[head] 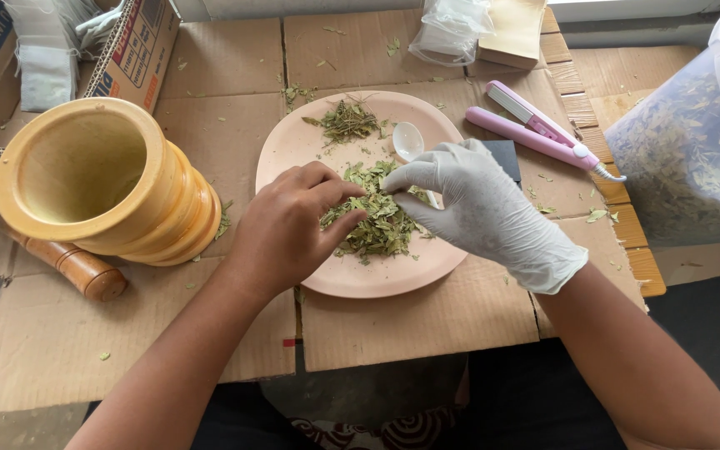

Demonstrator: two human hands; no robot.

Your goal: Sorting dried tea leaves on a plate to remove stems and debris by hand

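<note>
A makeshift herb-packing workspace: flattened cardboard (410,317) bench, wooden mortar (102,179), leaf tub (685,158), heat sealer (535,129).

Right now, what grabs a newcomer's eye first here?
Two hands at the centre: the bare left hand and the white-gloved right hand both pinch at a pile of dried leaves on a pink plate. At left stands a big yellow wooden mortar, with a pestle lying beside it. At right, a pink hair straightener lies by a clear tub of leaves.
</note>
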